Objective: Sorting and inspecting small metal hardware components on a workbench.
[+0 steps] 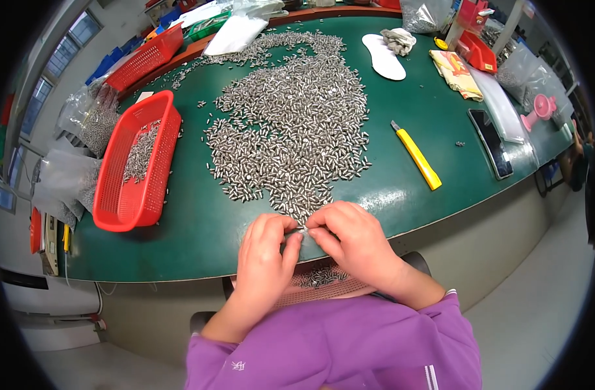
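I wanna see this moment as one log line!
metal pieces: piled on green table; left hand: at their near end; right hand: same spot; red basket: left side; yellow cutter: right side

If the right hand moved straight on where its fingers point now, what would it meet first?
Probably small metal pieces in the narrow gap, then the left hand just beyond; exact depth is unclear.
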Demonstrator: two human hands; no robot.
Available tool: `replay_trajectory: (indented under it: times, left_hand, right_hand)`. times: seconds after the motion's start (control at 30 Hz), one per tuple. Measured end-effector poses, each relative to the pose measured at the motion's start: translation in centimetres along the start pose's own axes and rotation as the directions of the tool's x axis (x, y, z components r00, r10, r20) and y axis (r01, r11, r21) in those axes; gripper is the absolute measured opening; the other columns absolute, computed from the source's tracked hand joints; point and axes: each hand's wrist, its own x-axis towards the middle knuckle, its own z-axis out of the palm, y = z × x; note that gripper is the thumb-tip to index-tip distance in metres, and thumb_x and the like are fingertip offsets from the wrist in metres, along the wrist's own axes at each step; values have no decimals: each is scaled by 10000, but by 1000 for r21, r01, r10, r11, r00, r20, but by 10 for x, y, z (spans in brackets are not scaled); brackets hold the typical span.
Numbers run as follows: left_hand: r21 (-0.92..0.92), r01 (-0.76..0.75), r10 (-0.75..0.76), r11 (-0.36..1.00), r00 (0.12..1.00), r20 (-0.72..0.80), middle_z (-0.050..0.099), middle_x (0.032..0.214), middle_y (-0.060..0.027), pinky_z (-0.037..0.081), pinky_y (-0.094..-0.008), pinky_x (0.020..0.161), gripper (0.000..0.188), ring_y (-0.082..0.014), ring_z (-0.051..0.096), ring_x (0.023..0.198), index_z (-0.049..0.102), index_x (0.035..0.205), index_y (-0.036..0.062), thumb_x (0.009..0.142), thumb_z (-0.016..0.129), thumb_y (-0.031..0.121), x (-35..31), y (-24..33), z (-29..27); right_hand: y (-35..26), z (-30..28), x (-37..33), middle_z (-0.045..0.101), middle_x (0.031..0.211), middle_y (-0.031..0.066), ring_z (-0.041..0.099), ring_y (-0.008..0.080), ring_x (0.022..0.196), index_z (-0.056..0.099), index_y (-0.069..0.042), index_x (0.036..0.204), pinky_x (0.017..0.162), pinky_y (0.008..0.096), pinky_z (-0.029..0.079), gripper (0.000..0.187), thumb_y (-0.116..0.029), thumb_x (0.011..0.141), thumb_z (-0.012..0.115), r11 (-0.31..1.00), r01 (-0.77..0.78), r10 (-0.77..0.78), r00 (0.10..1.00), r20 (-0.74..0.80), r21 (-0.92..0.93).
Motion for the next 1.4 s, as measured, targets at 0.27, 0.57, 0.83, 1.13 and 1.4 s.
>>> replay_trajectory:
  times: [0.27, 0.57, 0.83, 1.13, 1.4]
  left_hand:
    - [74, -64, 58, 995, 994, 88, 622, 973, -140, 498, -448, 802, 194, -358, 607, 917, 636, 1017, 23, 843, 720, 17, 5, -2, -4]
    - [-337, 137, -101, 931, 987, 122, 608, 962, -89, 500, -290, 643, 84, -163, 601, 757, 615, 1025, 0, 954, 649, 28, -1, 3, -7]
    - [-825, 399, -135, 401, 916, 377, 627, 1101, -34, 546, -275, 865, 98, -97, 631, 960, 576, 1123, 15, 1035, 586, 56, -9, -9, -11]
    - [-792, 492, -140, 363, 869, 475, 638, 1051, -28, 556, -287, 856, 105, -99, 640, 946, 592, 1113, 9, 1027, 607, 69, -10, -4, -21]
    - [-219, 130, -30, 967, 912, 408, 652, 1004, -86, 516, -264, 680, 179, -135, 626, 800, 695, 1041, -3, 865, 723, -24, -5, 7, -47]
  right_hand:
    - [1, -4, 2, 659, 942, 85, 647, 327, 897, 675, -74, 979, 800, 441, 527, 143, -55, 840, 698, 999, 15, -15, 1000, -7, 46]
    - [-5, -3, 2, 685, 919, 43, 682, 172, 818, 658, -64, 1119, 755, 335, 556, 295, -81, 842, 759, 932, -160, 152, 987, 50, 325]
    - [-11, -6, 3, 683, 936, 38, 679, 159, 784, 642, -50, 1170, 712, 310, 559, 376, -62, 822, 783, 922, -22, 28, 1000, -11, 387]
    - [-16, -16, 4, 674, 913, 38, 674, 180, 826, 628, -64, 1159, 737, 332, 554, 369, -64, 813, 758, 897, -92, 51, 993, 105, 431]
    - [-3, -42, 6, 672, 874, 67, 666, 272, 838, 666, -91, 1026, 757, 395, 531, 199, -128, 846, 743, 987, -49, -6, 939, 343, 152]
